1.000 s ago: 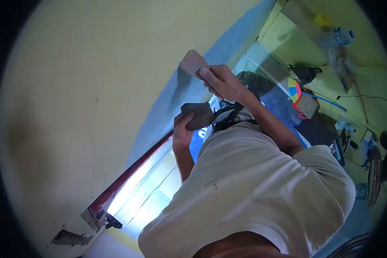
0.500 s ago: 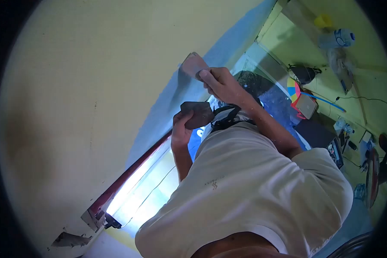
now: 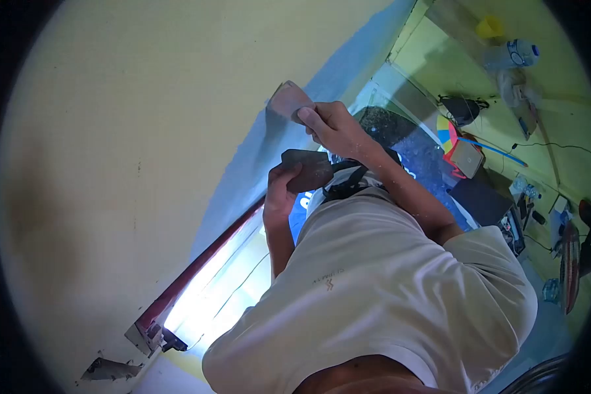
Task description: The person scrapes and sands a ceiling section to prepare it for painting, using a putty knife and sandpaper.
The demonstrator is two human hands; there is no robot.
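My left hand grips a dark, flat, angular plate by its near edge. Above and to the right, my right hand pinches a thin, pale brownish flat piece, thumb on top. This piece lies at or very near the wall, along the border between the cream surface and a blue-grey band; whether it touches cannot be made out. The two held pieces are apart from each other.
A bright window-like opening with a dark red frame edge lies below left. On the right are a plastic bottle, a yellow object, a black bag-like item, cables and a fan-like object.
My left hand and the dark plate have shifted slightly up and to the right. My right hand and the pale piece have moved slightly left.
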